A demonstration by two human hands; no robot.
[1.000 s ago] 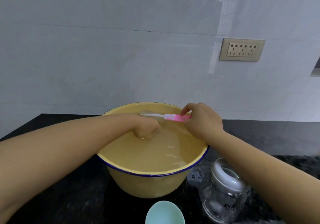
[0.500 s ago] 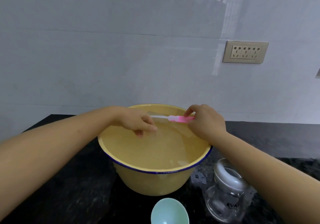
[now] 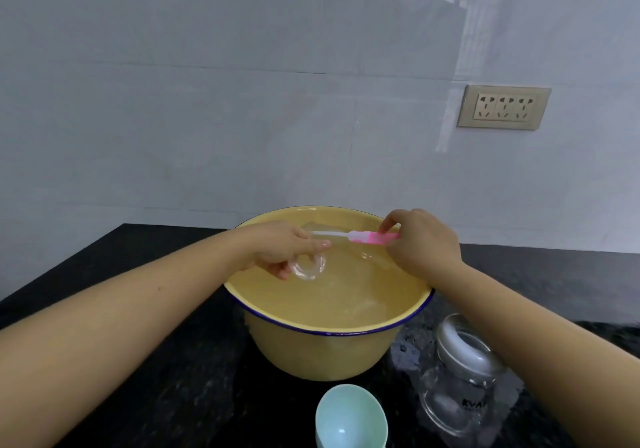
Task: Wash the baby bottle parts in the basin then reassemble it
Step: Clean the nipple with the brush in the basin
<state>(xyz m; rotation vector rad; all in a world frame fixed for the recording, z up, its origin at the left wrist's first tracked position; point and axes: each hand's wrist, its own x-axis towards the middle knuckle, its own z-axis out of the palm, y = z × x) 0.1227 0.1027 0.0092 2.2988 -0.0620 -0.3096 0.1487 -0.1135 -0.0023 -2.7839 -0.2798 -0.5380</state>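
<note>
A yellow basin with a blue rim stands on the black counter, filled with water. Over its far left side my left hand holds a clear silicone nipple just above the water. My right hand pinches the pink handle of a small brush, whose white stem points left towards the nipple. The clear glass bottle with a grey-white collar ring on its neck stands to the right of the basin. A pale green cap lies in front of the basin.
The black stone counter is wet around the bottle. A tiled wall rises right behind the basin, with a beige socket plate at the upper right. My right forearm passes just above the bottle.
My left hand has come up out of the water, bringing the clear nipple with it. My right hand and the brush have stayed at the basin's far rim.
</note>
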